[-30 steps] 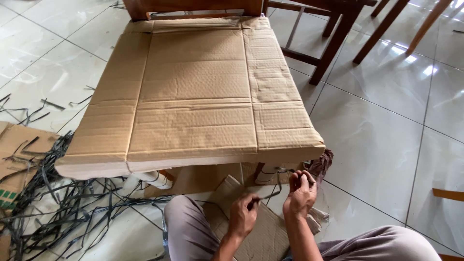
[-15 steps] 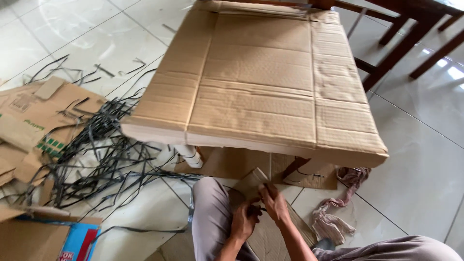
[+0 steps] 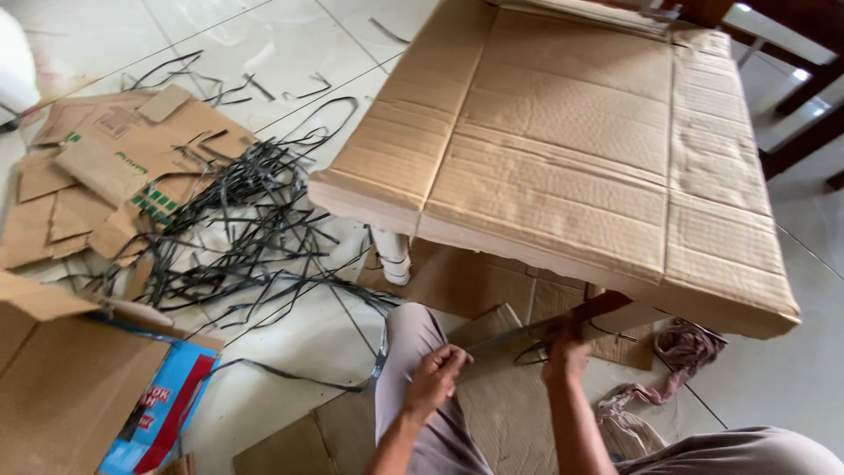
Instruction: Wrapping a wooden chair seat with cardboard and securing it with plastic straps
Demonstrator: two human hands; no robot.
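My left hand (image 3: 437,373) rests by my knee, closed on one end of a dark plastic strap (image 3: 514,334). The strap runs taut up to the right, toward the wooden leg under a piece of furniture wrapped in brown cardboard (image 3: 571,158). My right hand (image 3: 567,352) grips the same strap further along, just below the cardboard's front edge. A thin black loop hangs by the right hand. The furniture's front left leg, wrapped in white (image 3: 393,252), stands on the floor to the left.
A tangle of cut black straps (image 3: 229,220) lies on the tiles at left, beside torn cardboard pieces (image 3: 88,176). An open box (image 3: 61,387) with a blue and red pack (image 3: 163,405) sits lower left. A rag (image 3: 673,352) lies at right; dark wooden furniture (image 3: 809,123) stands behind.
The view has swung left and closer. My hands, together half a second ago, have moved apart and the strap is now stretched between them.
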